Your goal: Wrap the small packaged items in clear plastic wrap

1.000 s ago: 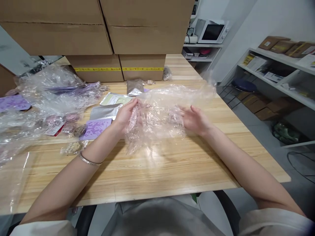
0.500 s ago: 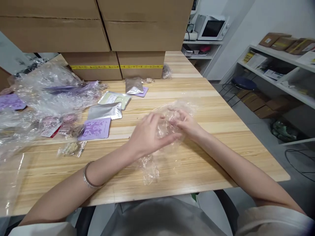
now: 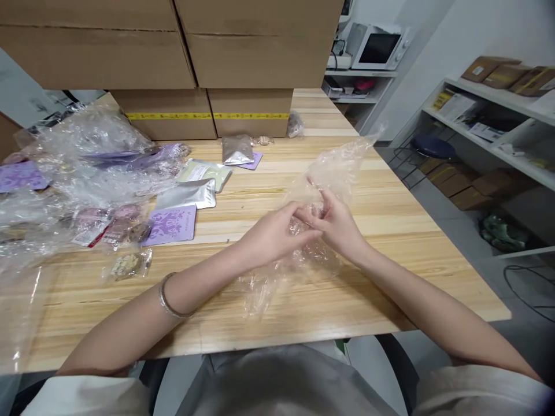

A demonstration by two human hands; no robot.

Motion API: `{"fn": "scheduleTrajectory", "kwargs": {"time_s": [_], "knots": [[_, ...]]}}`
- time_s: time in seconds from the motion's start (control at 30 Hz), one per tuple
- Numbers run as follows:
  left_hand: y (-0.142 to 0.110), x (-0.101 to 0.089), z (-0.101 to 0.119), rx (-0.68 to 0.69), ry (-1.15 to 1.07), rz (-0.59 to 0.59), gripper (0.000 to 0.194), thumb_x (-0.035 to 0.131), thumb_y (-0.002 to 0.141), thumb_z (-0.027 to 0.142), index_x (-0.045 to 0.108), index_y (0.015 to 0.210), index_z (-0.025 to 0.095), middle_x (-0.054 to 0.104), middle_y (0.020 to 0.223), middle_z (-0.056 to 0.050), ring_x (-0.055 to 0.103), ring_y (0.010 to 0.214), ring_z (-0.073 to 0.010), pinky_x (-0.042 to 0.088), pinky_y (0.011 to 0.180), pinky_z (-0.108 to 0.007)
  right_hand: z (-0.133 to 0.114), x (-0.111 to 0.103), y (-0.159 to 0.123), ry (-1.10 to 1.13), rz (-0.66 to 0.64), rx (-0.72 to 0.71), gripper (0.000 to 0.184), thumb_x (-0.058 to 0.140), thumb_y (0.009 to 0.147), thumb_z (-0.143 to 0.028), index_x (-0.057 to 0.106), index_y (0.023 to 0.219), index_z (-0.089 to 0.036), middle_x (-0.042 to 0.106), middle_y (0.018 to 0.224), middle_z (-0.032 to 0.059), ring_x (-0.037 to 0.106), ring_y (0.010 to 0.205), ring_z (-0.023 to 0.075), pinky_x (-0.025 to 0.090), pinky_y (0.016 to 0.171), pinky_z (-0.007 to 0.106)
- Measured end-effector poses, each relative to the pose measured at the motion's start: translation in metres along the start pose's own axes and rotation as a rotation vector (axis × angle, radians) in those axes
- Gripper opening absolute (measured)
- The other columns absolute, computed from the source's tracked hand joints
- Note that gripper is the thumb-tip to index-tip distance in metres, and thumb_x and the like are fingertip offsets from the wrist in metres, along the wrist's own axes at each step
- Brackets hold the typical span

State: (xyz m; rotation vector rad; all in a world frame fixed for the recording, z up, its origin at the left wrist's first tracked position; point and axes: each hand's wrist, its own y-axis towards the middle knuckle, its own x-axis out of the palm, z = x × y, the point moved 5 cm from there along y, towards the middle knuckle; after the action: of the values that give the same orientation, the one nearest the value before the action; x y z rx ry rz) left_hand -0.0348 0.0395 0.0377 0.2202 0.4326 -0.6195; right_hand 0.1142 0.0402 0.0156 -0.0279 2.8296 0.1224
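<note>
A crumpled clear plastic bag (image 3: 333, 167) stretches over the right half of the wooden table, one corner raised toward the far right. Fingers of my left hand (image 3: 277, 234) curl round the near part of it, thumb pointing right. My right hand (image 3: 342, 231) pinches the bag from the other side, its index finger pointing up and left. The fingertips of both hands meet or overlap at the bunched middle, so part of the grip is hidden. Loose plastic (image 3: 260, 289) hangs toward the table's front edge.
At left lies a heap of clear plastic packaging (image 3: 99, 138). Beside it are a purple printed packet (image 3: 171, 224), a silver pouch (image 3: 186, 195), a green pouch (image 3: 208, 172) and a small clear sachet (image 3: 125, 266). Cardboard boxes (image 3: 251, 58) stand stacked at the back.
The bag's far end has spread up and to the right. My left hand has moved right, closing onto the bag against my right hand.
</note>
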Motion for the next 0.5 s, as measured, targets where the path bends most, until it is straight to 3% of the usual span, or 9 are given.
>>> {"fn": "scheduleTrajectory", "kwargs": {"time_s": [0.07,0.13,0.27,0.33,0.4,0.5], "knots": [[0.009,-0.01,-0.003,-0.019,-0.115,-0.045,0.031,0.059,0.093,0.043,0.07,0.11,0.019,0.072,0.115,-0.012,0.069,0.104,-0.0283,0.053,0.093,-0.046,0.002,-0.008,0.0,0.004,0.018,0.02,0.091,0.075,0.079,-0.044,0.029,0.156,-0.03,0.046,0.055,-0.009,0.054,0.045,0.017,0.051,0.049,0.033],[0.021,-0.037,-0.016,-0.098,-0.225,-0.024,0.025,0.057,0.093,0.036,0.072,0.099,0.016,0.073,0.106,-0.014,0.073,0.088,-0.0274,0.057,0.082,-0.046,0.007,-0.024,-0.005,-0.011,0.067,0.072,0.094,0.075,0.079,-0.046,0.025,0.158,-0.028,0.045,0.052,-0.0101,0.051,0.04,0.0168,0.047,0.044,0.032],[0.045,-0.114,-0.06,-0.215,-0.338,0.243,0.016,0.06,0.088,0.026,0.07,0.088,0.013,0.071,0.088,-0.014,0.071,0.07,-0.0243,0.057,0.076,-0.047,0.026,-0.06,-0.028,-0.082,0.116,0.244,0.094,0.07,0.081,-0.051,0.024,0.158,-0.022,0.045,0.046,-0.0106,0.048,0.036,0.0172,0.042,0.039,0.032],[0.053,-0.142,-0.083,-0.264,-0.317,0.347,0.011,0.059,0.084,0.018,0.069,0.083,0.013,0.069,0.082,-0.01,0.068,0.068,-0.0197,0.056,0.079,-0.044,0.039,-0.073,-0.04,-0.165,0.081,0.332,0.094,0.067,0.083,-0.053,0.023,0.158,-0.018,0.048,0.046,-0.0097,0.05,0.037,0.0185,0.042,0.039,0.032],[0.056,-0.157,-0.103,-0.318,-0.277,0.415,0.006,0.061,0.079,0.014,0.066,0.076,0.014,0.068,0.077,-0.007,0.065,0.064,-0.0157,0.056,0.078,-0.04,0.049,-0.08,-0.05,-0.31,0.0,0.387,0.089,0.061,0.085,-0.057,0.027,0.156,-0.016,0.053,0.048,-0.0072,0.055,0.041,0.0206,0.043,0.042,0.033],[0.057,-0.161,-0.123,-0.363,-0.253,0.446,0.004,0.065,0.075,0.015,0.063,0.072,0.016,0.066,0.071,-0.005,0.062,0.063,-0.0147,0.055,0.074,-0.035,0.049,-0.078,-0.064,-0.754,-0.181,0.337,0.066,0.057,0.086,-0.061,0.056,0.136,-0.018,0.063,0.056,0.0016,0.064,0.053,0.0261,0.045,0.049,0.036]]}}
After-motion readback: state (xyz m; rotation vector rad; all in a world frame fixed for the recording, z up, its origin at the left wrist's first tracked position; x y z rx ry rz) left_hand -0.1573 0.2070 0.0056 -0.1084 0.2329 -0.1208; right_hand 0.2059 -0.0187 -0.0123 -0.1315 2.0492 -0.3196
